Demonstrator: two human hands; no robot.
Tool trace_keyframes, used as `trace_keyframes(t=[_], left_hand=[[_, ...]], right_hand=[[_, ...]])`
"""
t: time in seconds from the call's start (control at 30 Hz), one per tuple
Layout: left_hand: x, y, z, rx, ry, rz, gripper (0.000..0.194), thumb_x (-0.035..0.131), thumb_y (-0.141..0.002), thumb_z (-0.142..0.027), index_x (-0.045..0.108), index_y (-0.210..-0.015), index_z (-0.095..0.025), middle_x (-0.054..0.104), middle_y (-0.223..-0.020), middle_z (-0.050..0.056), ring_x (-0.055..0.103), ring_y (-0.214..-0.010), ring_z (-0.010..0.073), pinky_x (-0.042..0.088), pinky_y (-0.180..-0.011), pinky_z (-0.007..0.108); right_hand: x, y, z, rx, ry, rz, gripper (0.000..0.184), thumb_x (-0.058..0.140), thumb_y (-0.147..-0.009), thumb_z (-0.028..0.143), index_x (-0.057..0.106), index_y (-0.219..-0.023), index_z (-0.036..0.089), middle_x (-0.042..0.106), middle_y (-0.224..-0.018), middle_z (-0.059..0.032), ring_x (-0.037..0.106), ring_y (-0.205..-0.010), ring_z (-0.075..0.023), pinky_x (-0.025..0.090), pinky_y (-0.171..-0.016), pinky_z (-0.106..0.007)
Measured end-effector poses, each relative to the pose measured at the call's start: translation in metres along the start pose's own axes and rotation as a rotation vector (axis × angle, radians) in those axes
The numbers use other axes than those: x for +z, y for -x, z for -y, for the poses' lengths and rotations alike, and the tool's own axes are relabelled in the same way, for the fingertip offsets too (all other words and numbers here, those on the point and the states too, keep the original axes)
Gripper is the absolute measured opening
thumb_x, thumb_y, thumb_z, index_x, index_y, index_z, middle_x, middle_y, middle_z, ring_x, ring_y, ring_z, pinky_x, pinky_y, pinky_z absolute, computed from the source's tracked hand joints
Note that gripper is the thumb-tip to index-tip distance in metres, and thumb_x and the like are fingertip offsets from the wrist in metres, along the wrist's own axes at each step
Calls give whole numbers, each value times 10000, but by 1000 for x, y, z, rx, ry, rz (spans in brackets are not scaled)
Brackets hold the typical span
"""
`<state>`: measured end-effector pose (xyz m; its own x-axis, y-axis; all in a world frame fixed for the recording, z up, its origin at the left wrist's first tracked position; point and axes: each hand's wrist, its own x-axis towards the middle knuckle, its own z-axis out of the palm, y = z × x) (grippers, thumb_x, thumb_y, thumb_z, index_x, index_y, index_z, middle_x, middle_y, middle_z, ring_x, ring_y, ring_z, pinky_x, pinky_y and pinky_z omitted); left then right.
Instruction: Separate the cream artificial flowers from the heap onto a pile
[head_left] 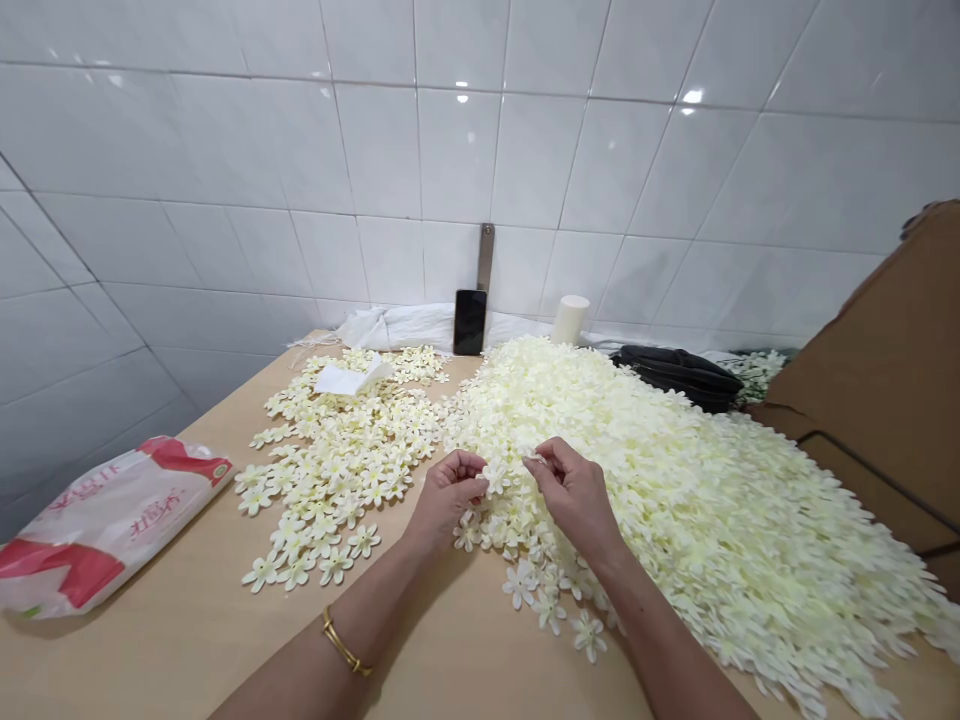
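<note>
A big heap of pale cream artificial flowers (697, 520) covers the right side of the table. My left hand (444, 502), with a gold bangle (341, 645) on its wrist, pinches a small artificial flower (495, 478) at the heap's left edge. Close by on the right, my right hand (577, 497) is closed, thumb against forefinger, on what looks like another pale flower, mostly hidden by the fingers. Flatter on the table to the left lies a spread of single flowers (352, 450) with yellowish centres. A few loose blossoms (589, 635) rest below my right hand.
A black phone (470, 322) leans by the tiled wall, with a white cylinder (571, 320) and a black bag (679, 375) to its right. White paper (352, 376) lies on the left flowers. A red-and-white packet (112, 520) is at left; brown cardboard (877, 390) stands right.
</note>
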<state>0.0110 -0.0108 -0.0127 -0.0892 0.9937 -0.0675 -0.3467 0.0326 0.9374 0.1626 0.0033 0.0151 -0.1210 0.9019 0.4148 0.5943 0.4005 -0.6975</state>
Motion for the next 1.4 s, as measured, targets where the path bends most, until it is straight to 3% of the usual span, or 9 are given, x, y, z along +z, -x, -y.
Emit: trace_keyframes(t=[0.2, 0.3, 0.43, 0.6, 0.77, 0.93, 1.1, 1.23, 1.4], left_hand=[[-1, 2, 1, 20, -13, 29, 158, 642, -571, -143, 563, -708, -158, 489, -550, -57, 451, -507, 52, 398, -507, 178], [-1, 3, 1, 21, 6, 52, 173, 649, -571, -150, 558, -718, -158, 498, -565, -54, 465, -504, 55, 413, -517, 190], [-1, 4, -2, 37, 48, 74, 191, 667, -566, -175, 554, -719, -158, 505, -579, -51, 476, -513, 61, 421, -537, 204], [1, 8, -6, 50, 55, 93, 193, 667, -555, -153, 560, -716, -155, 495, -583, -49, 461, -531, 62, 388, -528, 191], [5, 10, -4, 26, 37, 75, 174, 644, -553, -141, 561, -705, -153, 524, -628, -36, 468, -545, 68, 394, -544, 201], [1, 8, -2, 22, 13, 46, 182, 645, -580, -166, 565, -744, -165, 530, -654, -38, 491, -560, 73, 425, -563, 211], [-3, 6, -1, 51, 23, 66, 195, 658, -588, -168, 574, -764, -166, 531, -663, -40, 497, -587, 73, 448, -593, 217], [1, 7, -1, 52, 18, 102, 206, 661, -591, -159, 586, -783, -164, 544, -664, -37, 509, -600, 71, 444, -607, 208], [7, 11, -2, 101, -65, 66, 184, 652, -602, -174, 563, -763, -158, 561, -636, -29, 513, -579, 79, 435, -587, 212]], right_hand=[[-2, 5, 3, -238, 201, -271, 131, 419, -829, 199, 545, -806, 173, 539, -732, -46, 516, -650, -148, 395, -578, -258], [8, 11, 6, -351, 82, -205, 183, 367, -862, 178, 544, -816, 173, 538, -747, -51, 525, -708, -150, 415, -648, -265], [19, 15, 7, -252, -18, 6, 195, 418, -844, 249, 528, -968, 147, 554, -862, -79, 519, -799, -175, 419, -695, -297], [18, 12, 10, 0, -216, 202, 174, 481, -796, 334, 522, -848, 173, 532, -731, -15, 487, -653, -138, 393, -580, -251], [17, 11, 9, 50, -269, 144, 135, 468, -793, 277, 473, -697, 182, 471, -628, 23, 421, -561, -106, 338, -513, -224], [16, 13, 8, -63, -53, 62, 146, 422, -823, 235, 487, -704, 180, 468, -576, 26, 413, -515, -103, 313, -502, -226], [16, 15, 8, -179, 214, 53, 235, 374, -849, 230, 574, -744, 168, 528, -820, -61, 484, -638, -129, 360, -563, -248], [18, 14, 7, -176, -11, 126, 225, 371, -851, 195, 568, -958, 163, 550, -903, -78, 521, -785, -153, 407, -675, -269], [18, 11, 8, -19, -204, 258, 161, 421, -810, 163, 578, -780, 170, 567, -702, -13, 505, -657, -128, 377, -596, -246]])
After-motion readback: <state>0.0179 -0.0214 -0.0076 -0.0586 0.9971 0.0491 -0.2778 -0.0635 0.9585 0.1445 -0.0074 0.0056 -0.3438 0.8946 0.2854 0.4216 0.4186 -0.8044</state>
